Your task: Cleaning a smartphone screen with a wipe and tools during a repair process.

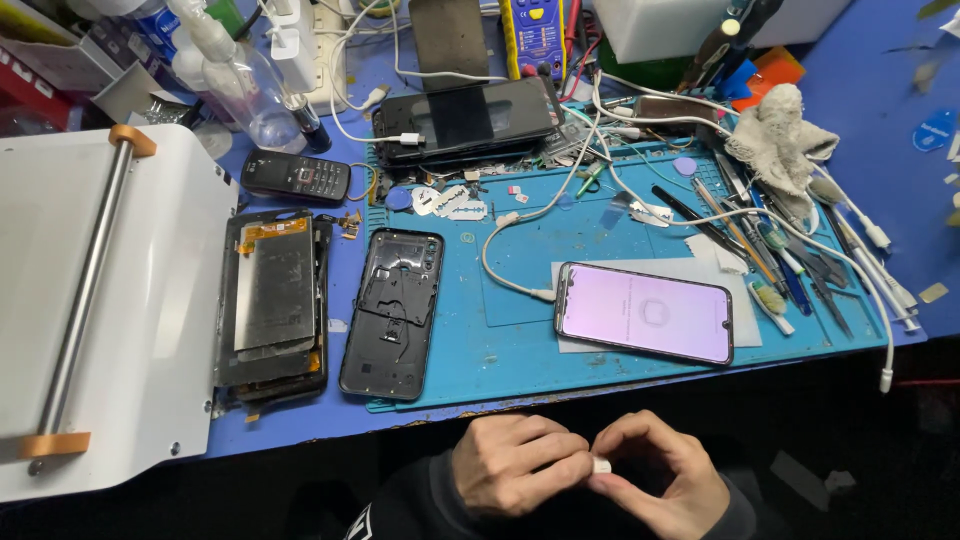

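Note:
Both my hands are together below the table's front edge, over my lap. My left hand (515, 462) and my right hand (655, 470) pinch a small white piece (602, 465) between their fingertips. Just above them on the blue work mat (520, 340) lies a smartphone (645, 313) with a lit pale purple screen, plugged into a white cable (500, 262). To its left a black phone back cover (393, 312) lies inside up. A disassembled phone frame (272, 305) with a metal plate lies further left.
A white machine (110, 300) with a metal bar fills the left side. A small black keypad phone (296, 176), a dark phone (465, 118), a clear bottle (240, 85), several tools (775, 250), a rag (780, 140) and tangled cables crowd the back.

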